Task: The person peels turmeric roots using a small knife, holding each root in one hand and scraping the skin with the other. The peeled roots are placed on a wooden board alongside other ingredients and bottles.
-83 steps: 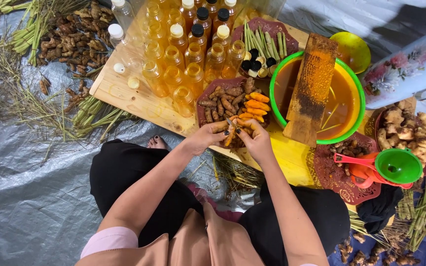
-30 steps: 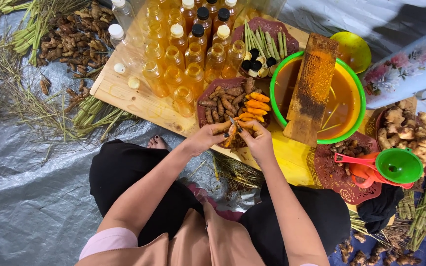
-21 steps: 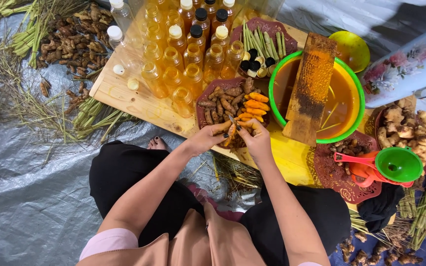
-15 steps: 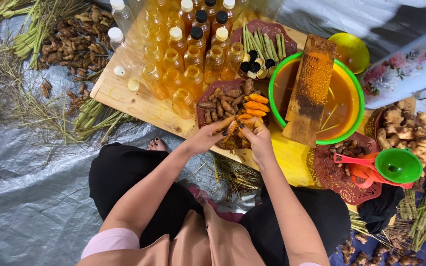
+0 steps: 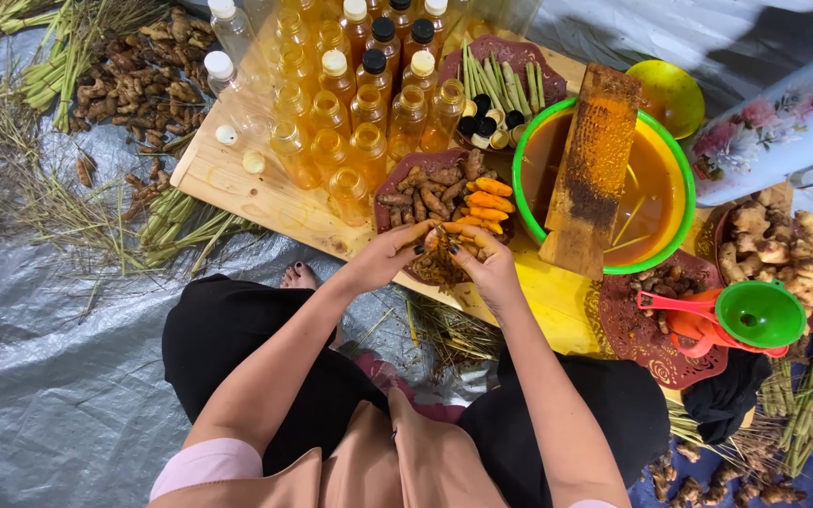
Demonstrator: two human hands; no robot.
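Both hands, left hand (image 5: 390,256) and right hand (image 5: 486,268), pinch one orange turmeric root (image 5: 455,231) with curled fingers above the maroon plate (image 5: 390,209), at the wooden surface's (image 5: 256,193) near edge, grey tarpaulin (image 5: 39,376) beneath.

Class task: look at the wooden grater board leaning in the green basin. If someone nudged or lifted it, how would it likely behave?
The grater board looks stiff, so it would probably lift without bending. It rests tilted on the green basin rim, so a sideways nudge might slide or tip it. Its orange-stained face may be wet, possibly slippery.
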